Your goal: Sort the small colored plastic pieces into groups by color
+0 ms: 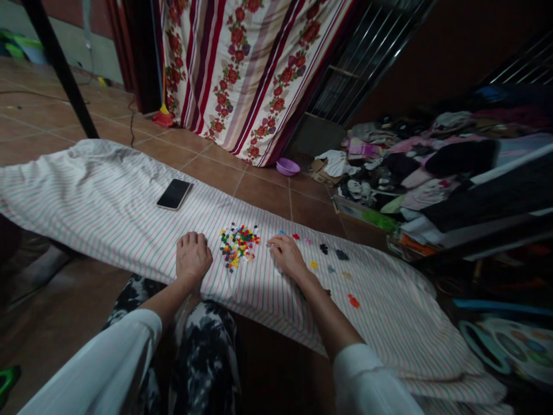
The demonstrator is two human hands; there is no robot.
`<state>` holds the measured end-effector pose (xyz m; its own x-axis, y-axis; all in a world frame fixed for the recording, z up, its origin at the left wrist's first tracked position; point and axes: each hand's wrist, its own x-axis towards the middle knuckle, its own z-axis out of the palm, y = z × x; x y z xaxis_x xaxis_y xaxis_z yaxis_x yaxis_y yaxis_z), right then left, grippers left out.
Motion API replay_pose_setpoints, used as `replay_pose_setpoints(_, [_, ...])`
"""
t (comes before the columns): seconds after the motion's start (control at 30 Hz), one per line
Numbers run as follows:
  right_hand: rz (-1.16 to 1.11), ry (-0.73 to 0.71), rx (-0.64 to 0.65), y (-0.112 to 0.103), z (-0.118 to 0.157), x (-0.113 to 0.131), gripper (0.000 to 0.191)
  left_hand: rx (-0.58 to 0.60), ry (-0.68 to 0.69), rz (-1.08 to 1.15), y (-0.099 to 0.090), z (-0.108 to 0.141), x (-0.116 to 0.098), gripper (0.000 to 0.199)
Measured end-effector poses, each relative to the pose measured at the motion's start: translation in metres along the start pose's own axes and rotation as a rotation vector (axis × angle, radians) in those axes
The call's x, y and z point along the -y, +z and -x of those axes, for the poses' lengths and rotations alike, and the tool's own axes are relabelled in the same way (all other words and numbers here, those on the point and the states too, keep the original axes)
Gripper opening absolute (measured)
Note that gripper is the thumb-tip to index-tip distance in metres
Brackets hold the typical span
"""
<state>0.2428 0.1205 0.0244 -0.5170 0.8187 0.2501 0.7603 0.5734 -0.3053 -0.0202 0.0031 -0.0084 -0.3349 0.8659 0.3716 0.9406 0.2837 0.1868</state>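
A mixed pile of small coloured pieces (239,245), possibly beads, lies on the striped cloth (242,294) between my hands. My left hand (192,256) rests palm down on the cloth left of the pile, holding nothing. Just right of the pile is my right hand (283,252), thumb and fingertips pinched together; whatever is between them is too small to make out. Beyond it are pieces grouped by colour: a red group (296,236), a pink group (308,241), a black group (324,248), a dark grey group (341,254), a yellow group (313,264) and an orange group (353,301).
A phone (174,194) lies on the cloth at the left. Past the far edge, a purple bowl (288,167) stands on the tiled floor near a floral curtain (242,69). Heaped clothes (415,155) fill the right side. A dark pole (63,69) rises at far left.
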Motion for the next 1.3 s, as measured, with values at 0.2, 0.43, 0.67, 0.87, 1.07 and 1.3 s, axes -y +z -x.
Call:
replay_pose_setpoints(0.2, [-0.073,-0.105,0.048,0.022,-0.016,0.047,0.027,-0.008,0.001,0.015,0.001,0.000,0.000,0.022])
replay_pose_setpoints(0.43, [-0.047,-0.188,0.098,0.044,-0.039,0.085,0.024,0.001,0.001,0.030,-0.001,-0.002,0.000,0.021])
replay_pose_setpoints(0.67, [0.019,-0.158,0.162,0.055,-0.052,0.098,0.023,-0.026,0.008,0.005,-0.001,-0.001,-0.001,0.019])
replay_pose_setpoints(0.87, [0.110,-0.141,0.179,0.056,-0.057,0.104,0.024,-0.026,0.005,0.003,-0.002,-0.001,-0.001,0.018])
replay_pose_setpoints(1.07, [0.154,-0.110,0.182,0.059,-0.062,0.108,0.021,-0.027,0.006,0.006,0.000,-0.002,-0.001,0.018])
replay_pose_setpoints(1.3, [0.192,-0.125,0.185,0.065,-0.065,0.106,0.014,-0.029,0.006,-0.001,0.000,-0.001,0.000,0.017])
